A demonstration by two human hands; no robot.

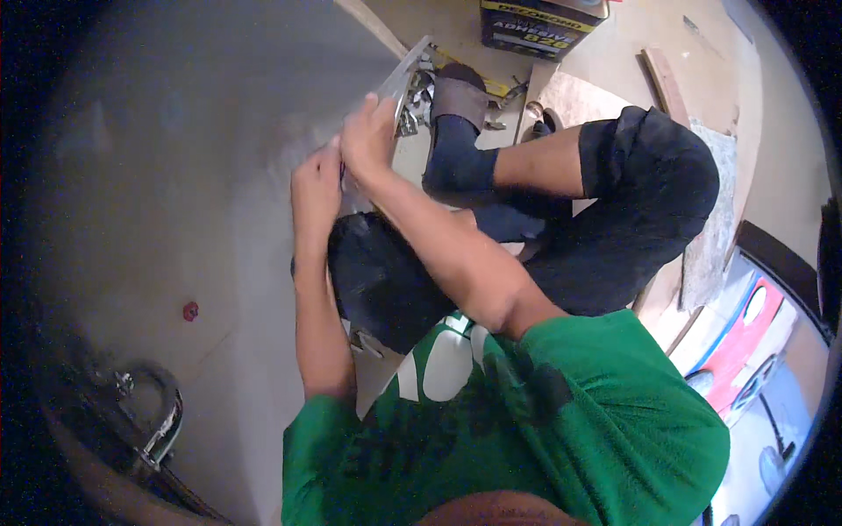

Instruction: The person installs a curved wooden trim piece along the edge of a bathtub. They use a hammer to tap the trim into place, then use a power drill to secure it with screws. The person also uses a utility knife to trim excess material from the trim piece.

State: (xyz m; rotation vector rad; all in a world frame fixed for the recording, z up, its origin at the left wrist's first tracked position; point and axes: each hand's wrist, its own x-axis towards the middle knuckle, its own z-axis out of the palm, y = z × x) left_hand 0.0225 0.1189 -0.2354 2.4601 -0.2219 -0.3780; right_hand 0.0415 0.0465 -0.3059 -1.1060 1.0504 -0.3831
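Observation:
A large smooth grey sheet (202, 210) fills the left side, with a pale, shiny edge strip (410, 72) along its upper right. My left hand (316, 186) is closed at this edge, fingers bent and pressed together. Just above and to the right, my right hand (368, 136) is closed at the edge too, its wrist next to the left hand's fingertips. A small dark bit shows between the hands, too little to name. What the fingers grip is hidden.
Metal pieces (419, 95) and a yellow tool (495, 86) lie beyond my foot. A dark adhesive tin (537, 31) stands at the top. Wood strips (665, 86) lie right. A red knob (190, 311) and a curved metal clamp-like thing (167, 421) are at left.

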